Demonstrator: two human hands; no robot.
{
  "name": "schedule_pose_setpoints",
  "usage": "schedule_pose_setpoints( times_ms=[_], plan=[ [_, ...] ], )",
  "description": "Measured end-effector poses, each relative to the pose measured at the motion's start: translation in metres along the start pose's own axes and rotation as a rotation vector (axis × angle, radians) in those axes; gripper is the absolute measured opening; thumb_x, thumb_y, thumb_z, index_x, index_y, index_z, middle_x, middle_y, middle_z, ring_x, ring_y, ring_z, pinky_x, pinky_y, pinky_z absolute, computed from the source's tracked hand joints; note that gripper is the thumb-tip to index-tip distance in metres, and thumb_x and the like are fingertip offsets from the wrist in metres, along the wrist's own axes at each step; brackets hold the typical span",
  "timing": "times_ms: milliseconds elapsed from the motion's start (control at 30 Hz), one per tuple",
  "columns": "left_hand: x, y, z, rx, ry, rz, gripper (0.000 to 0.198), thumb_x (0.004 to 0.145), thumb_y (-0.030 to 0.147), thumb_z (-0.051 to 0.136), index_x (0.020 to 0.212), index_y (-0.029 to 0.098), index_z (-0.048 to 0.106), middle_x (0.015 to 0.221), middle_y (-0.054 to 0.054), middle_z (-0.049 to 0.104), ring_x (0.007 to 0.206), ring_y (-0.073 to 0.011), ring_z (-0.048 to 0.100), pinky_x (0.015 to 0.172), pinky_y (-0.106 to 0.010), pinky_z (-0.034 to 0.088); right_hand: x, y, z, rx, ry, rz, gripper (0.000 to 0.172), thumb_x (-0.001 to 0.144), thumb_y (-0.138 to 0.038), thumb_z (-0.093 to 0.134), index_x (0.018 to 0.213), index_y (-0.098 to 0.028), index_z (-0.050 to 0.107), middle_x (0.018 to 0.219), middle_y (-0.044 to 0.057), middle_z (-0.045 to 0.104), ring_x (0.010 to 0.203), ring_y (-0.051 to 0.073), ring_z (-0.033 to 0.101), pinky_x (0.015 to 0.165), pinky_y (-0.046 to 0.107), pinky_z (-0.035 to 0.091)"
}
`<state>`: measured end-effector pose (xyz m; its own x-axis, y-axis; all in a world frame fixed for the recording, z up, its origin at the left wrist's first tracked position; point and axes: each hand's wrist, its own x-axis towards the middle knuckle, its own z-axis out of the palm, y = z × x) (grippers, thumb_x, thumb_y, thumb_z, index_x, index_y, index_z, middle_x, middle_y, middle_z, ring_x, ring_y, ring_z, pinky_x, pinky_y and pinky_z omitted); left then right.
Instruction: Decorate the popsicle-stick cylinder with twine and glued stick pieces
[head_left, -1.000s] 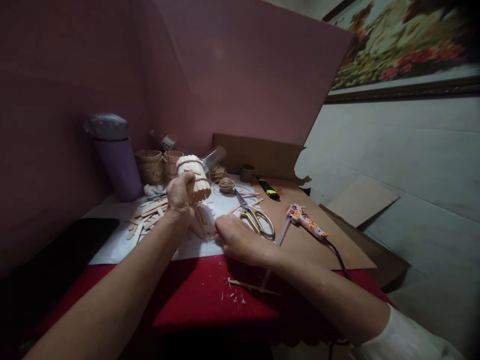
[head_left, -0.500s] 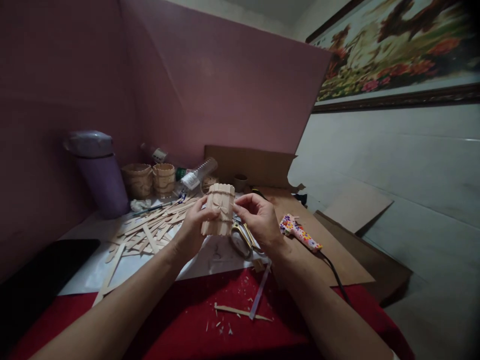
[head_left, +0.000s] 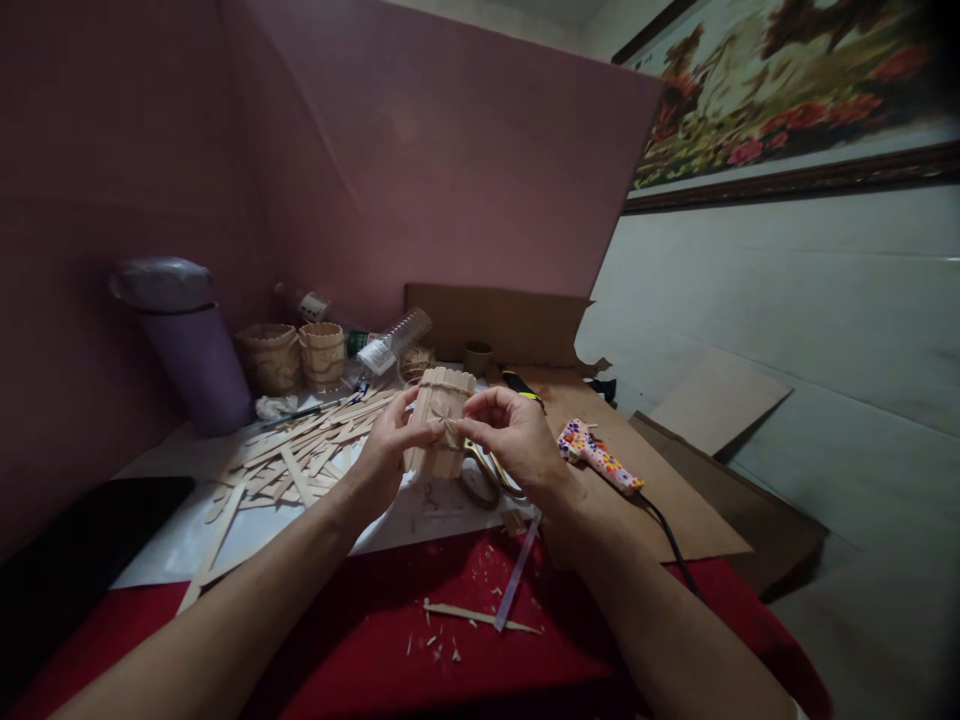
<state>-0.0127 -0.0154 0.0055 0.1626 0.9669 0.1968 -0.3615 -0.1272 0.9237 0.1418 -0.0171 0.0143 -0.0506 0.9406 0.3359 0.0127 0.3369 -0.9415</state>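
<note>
A small wooden stick cup (head_left: 444, 395) with twine bands and a bow on its side is held up over the table, slightly tilted. My left hand (head_left: 386, 455) grips it from the left, thumb across the front near the bow. My right hand (head_left: 514, 435) is at its right side, thumb and forefinger pinched at the bow's right end; the tiny part between the fingertips is hard to make out. Gold-handled scissors (head_left: 480, 476) lie just below and behind the cup, partly covered by my right hand.
Loose craft sticks (head_left: 300, 455) pile at left, near a purple bottle (head_left: 196, 365) and two finished cups (head_left: 322, 357). A floral glue gun (head_left: 600, 458) with a cord lies on cardboard at right. A glue stick (head_left: 517, 575) and scraps lie on red cloth (head_left: 360, 640).
My right thumb and forefinger have moved left, from the cup's right edge onto the bow. The cup has turned and tilted slightly, and the camera view has shifted a little.
</note>
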Motion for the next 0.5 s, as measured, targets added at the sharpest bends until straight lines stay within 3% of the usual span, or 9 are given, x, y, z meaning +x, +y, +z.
schedule_pose_setpoints(
  times_ms=[267,500],
  plan=[
    [0.0025,-0.0052,-0.0045,0.049,-0.031,0.020,0.058,0.059,0.025,0.073,0.115,0.016,0.061,0.098,-0.008,0.069,0.087,-0.0241,0.063,0.072,-0.033,0.048,0.0016,-0.0010,-0.0044,-0.036,0.019,0.054,0.044,0.052,-0.036,0.086,0.080,-0.019,0.057,0.066,-0.003,0.060,0.060,0.013,0.056,0.058,0.027,0.045],
    [0.0029,-0.0100,-0.0076,0.141,-0.064,0.056,0.052,0.065,0.028,0.071,0.115,0.017,0.063,0.100,-0.008,0.070,0.092,-0.0255,0.062,0.072,-0.032,0.046,0.0007,0.0012,-0.0065,-0.110,0.011,0.084,0.044,0.055,-0.033,0.083,0.083,-0.020,0.052,0.065,-0.003,0.059,0.058,0.013,0.055,0.051,0.026,0.041]
  ],
)
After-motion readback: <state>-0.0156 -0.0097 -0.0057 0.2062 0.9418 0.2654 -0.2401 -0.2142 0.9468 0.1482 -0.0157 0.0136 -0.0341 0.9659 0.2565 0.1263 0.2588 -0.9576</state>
